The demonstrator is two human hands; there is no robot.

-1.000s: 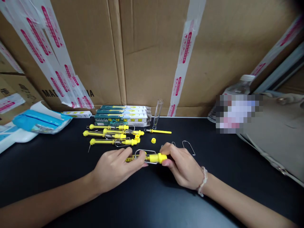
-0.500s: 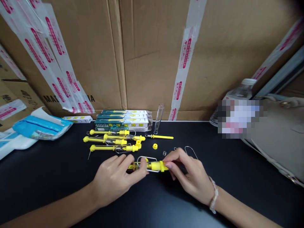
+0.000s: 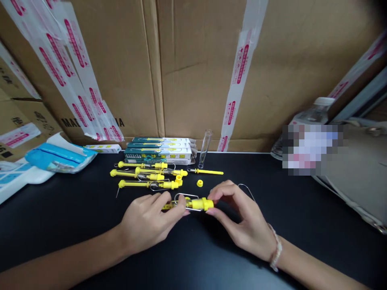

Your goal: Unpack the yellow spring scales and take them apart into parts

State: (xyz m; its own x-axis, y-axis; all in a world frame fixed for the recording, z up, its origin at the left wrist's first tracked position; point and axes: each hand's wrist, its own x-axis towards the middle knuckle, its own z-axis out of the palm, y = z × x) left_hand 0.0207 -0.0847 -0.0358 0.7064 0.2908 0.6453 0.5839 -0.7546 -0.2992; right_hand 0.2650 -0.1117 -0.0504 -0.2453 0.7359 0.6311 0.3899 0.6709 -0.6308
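- Far left of the frame: a blue packet (image 3: 59,158) on the black table (image 3: 75,217).
- Left hand (image 3: 148,219), palm down, pins the yellow tube (image 3: 189,203) at lower centre.
- Best held flat and steady while the end is worked.
- Right hand (image 3: 242,219), wrist bent, pinches its yellow cap (image 3: 208,204).

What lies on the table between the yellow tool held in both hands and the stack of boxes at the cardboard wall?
In the head view, between the held yellow tool and the stacked boxes lie three more yellow tools side by side on the black table.
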